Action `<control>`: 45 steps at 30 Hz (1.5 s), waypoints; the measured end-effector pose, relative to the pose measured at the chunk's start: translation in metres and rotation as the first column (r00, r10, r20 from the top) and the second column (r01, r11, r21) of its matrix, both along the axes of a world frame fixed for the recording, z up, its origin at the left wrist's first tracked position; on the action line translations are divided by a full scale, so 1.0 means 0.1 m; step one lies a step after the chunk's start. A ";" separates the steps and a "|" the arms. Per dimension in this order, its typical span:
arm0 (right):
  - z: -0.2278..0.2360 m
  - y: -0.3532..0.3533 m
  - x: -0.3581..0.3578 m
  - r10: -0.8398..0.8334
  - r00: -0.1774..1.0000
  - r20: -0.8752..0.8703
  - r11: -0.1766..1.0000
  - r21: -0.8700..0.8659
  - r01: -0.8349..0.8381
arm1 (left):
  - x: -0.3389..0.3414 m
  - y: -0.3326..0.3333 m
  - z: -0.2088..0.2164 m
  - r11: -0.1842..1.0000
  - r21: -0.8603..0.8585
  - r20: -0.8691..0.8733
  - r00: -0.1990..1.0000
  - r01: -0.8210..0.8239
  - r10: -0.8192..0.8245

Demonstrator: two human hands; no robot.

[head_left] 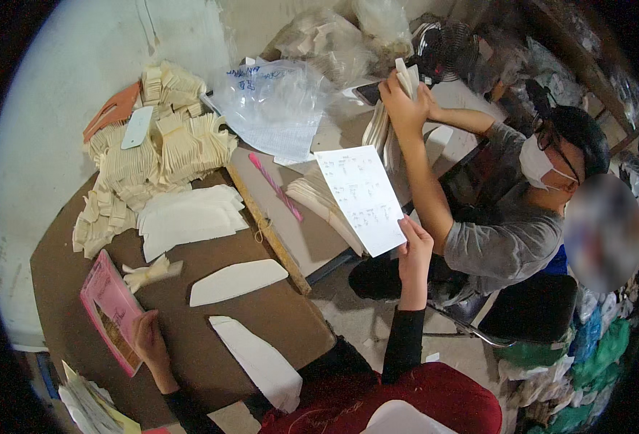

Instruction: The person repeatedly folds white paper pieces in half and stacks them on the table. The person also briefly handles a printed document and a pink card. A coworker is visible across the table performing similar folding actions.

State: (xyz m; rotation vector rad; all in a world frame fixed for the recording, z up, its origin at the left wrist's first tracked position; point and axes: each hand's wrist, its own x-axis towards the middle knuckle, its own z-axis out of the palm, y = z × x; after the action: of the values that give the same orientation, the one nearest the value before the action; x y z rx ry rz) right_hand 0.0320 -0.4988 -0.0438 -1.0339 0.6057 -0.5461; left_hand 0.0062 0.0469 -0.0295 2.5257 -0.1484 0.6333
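Observation:
My right hand (415, 249) pinches the lower corner of a white paper sheet (356, 189) with handwriting on it, held up to the right of the brown table. My left hand (151, 343) grips the right edge of a flat pink-bordered sleeve (108, 307) with a see-through brownish middle, at the table's left side. Beside it lies a small tied cream bundle (149, 273). Two white curved flat pieces lie nearby: one (238, 282) mid-table, the other (258, 365) nearer me, partly over the table edge. Behind them is a stack of white flat pieces (189, 217).
Cream bundles (153, 155) pile up at the far left, with an orange flat piece (113, 112). A wooden strip (269, 228) borders the second table, which holds a pink twisted cord (275, 186) and a clear plastic bag (269, 101). A masked co-worker (507, 231) handles cream pieces at right.

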 end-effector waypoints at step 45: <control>0.26 -0.36 -1.31 -0.307 0.952 0.013 0.903 -0.311 0.296 | 1.93 -3.60 0.63 0.263 0.414 -0.376 0.426 0.872 -0.823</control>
State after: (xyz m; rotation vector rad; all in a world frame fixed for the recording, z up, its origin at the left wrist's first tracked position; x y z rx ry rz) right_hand -0.0994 -0.5353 -0.0181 -1.2564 0.7337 -0.9196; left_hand 0.1994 -0.3133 0.0333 2.4067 -1.8057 -0.0310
